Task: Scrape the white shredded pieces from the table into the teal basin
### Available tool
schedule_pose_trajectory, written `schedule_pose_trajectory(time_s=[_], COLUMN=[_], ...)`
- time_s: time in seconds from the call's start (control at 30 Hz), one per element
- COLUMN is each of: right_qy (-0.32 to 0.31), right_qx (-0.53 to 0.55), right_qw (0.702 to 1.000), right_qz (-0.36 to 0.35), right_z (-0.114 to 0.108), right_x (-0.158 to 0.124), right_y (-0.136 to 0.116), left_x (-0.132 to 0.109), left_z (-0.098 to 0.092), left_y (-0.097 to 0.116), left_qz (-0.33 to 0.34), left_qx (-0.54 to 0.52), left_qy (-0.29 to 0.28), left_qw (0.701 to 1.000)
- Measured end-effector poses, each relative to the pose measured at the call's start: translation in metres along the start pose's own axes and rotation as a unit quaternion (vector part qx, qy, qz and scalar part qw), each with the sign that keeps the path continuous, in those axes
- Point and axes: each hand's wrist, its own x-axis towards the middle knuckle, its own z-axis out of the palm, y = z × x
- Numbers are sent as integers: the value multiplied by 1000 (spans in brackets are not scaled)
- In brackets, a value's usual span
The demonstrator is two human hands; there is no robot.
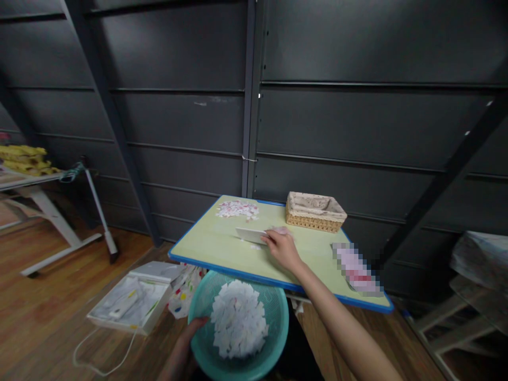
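My right hand is closed on one end of a flat white card, held on edge just above the yellow-green tabletop. A few white scraps lie under the card, and a pinkish bit shows behind my fingers. Against my body, below the table's front edge, a teal mesh basket holds a heap of white paper pieces. My left hand grips this basket by its left rim, thumb over the inside. A pile of white and pink scraps rests at the table's back left.
A lined wicker basket stands at the table's back right, with a pixelated sheet near the right edge. An open white box with a cable sits on the floor at left. Behind is a dark panel wall.
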Motion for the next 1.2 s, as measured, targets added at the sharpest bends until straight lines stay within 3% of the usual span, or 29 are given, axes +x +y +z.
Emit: schedule_pose_trajectory(time_s=[0.23, 0.4, 0.6, 0.83, 1.03, 1.2], right_qy=[-49, -42, 54, 54, 32, -16], right_qx=[89, 128, 49, -13, 22, 68], right_qw=[995, 988, 994, 995, 995, 994], right_qz=[24, 71, 84, 81, 87, 82], right_z=[-33, -47, -38, -33, -48, -61], right_x=[-47, -76, -72, -69, -82, -90], right_y=[-20, -28, -4, 9, -4, -29], left_x=[-6, -15, -13, -16, -28, -22], left_z=[9, 19, 13, 15, 31, 28], left_y=[2, 3, 1, 2, 6, 5], left_qz=[22, 41, 33, 22, 45, 38], left_qx=[0, 35, 33, 32, 52, 31], left_qy=[7, 16, 4, -5, 35, 21], left_qw=[1000, 998, 999, 999, 997, 999])
